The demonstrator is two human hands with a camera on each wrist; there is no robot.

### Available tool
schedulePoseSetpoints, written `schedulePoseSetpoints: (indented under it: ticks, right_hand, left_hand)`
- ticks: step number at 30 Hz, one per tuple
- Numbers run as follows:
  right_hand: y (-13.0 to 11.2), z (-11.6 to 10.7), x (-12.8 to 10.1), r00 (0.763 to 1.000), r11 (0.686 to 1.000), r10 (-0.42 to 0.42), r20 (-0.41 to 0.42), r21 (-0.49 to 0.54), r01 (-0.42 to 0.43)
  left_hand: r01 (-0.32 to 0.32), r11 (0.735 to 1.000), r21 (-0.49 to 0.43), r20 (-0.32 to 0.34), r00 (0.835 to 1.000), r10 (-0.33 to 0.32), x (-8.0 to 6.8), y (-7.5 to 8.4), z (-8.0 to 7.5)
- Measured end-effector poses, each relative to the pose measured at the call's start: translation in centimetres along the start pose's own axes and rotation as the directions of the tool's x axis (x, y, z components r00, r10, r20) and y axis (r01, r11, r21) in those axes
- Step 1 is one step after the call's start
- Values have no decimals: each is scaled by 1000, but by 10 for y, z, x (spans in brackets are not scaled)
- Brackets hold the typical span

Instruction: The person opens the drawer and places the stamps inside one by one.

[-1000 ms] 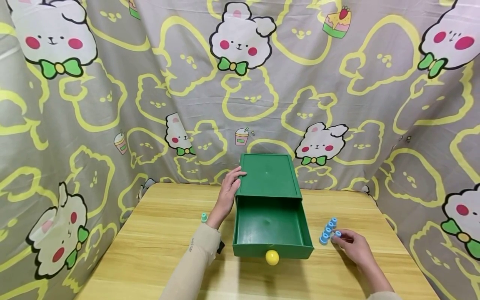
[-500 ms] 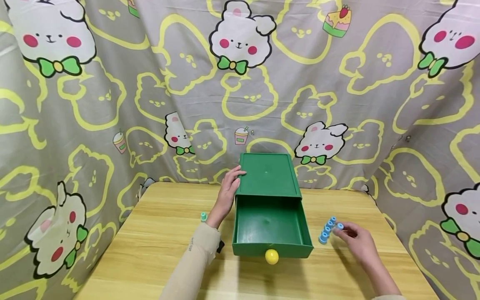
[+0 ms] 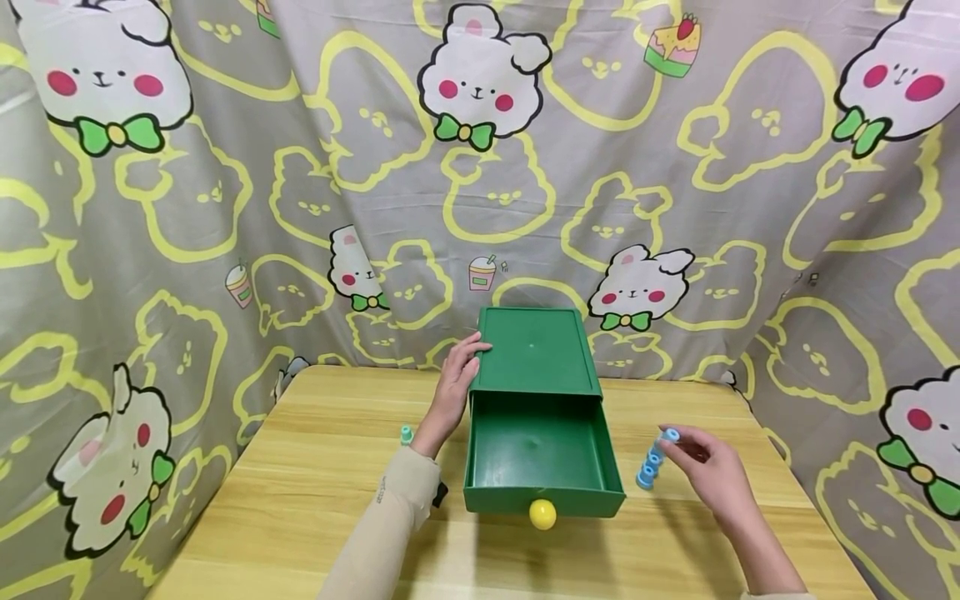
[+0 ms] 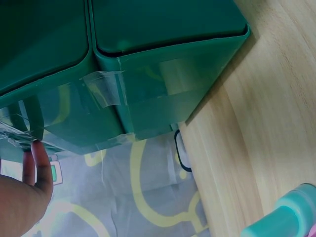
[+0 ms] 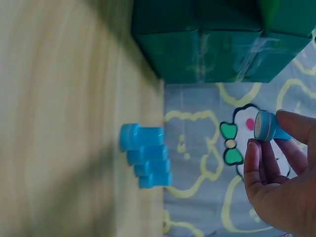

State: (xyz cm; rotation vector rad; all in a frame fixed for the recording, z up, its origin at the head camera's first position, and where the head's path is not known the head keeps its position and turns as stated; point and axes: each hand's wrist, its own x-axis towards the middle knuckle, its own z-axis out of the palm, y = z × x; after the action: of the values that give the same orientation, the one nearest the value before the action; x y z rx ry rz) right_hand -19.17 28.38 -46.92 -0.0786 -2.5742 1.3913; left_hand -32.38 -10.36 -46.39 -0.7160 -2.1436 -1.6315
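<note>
Right hand [image 3: 708, 471] pinches a blue stamp [image 3: 670, 435] lifted off the table [image 3: 300, 500], at 3 o'clock of the open green drawer [image 3: 542, 454]; four blue stamps [image 3: 648, 467] stand below it. Left hand [image 3: 455, 385], fingers straight, presses the drawer case [image 3: 536, 350] at 9 o'clock.

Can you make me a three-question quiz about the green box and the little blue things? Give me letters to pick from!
1. Where is the left hand?
A. on the green box's top edge
B. on the yellow knob
C. flat on the table

2. How many blue pieces stand in the row on the table?
A. one
B. four
C. seven

3. What is the drawer like?
A. pushed shut
B. pulled open
C. taken right out

Answers:
1 A: its fingers rest on the green box, far from the yellow knob.
2 B: the right wrist view shows four in the row, a fifth blue piece pinched in the right hand.
3 B: its inside shows, empty.
</note>
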Motion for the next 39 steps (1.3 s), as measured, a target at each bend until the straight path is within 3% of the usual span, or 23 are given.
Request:
schedulePoseSetpoints:
  ticks: [15,22,39]
  right_hand:
    - [-49,-2,-8,997,996,-81,-16,34,81]
    - [-69,4,-7,989,987,-145,-24,59,147]
    - [-105,19,3,969,963,-242,45,136,234]
  left_hand:
    - [-7,1000,-10,1,1000,7,0,0,0]
    - [7,1000,-30,29,1000,-6,-4,43,-7]
    - [2,1000,-23,39,999,-1,-4,45,-8]
